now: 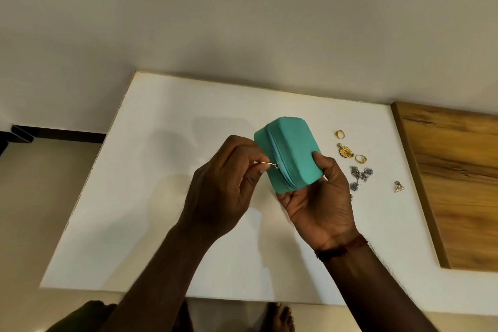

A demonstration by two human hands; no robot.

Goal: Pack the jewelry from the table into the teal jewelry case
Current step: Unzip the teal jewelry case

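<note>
The teal jewelry case (292, 153) is closed and lifted above the white table (151, 170), resting in my right hand (320, 202), which grips it from below and the right. My left hand (226, 186) pinches the case's thin metal zipper pull (265, 164) on its left side. To the right on the table lie a gold ring (340, 134), a gold pendant (345, 152), a second gold ring (360, 158), a blue-stone silver piece (359, 176) and a small triangular pendant (398, 187).
A wooden panel (458, 183) borders the table on the right. A plain wall rises behind the far edge. A dark baseboard (54, 135) runs at the left. A bare foot (280, 318) shows on the floor below the near edge.
</note>
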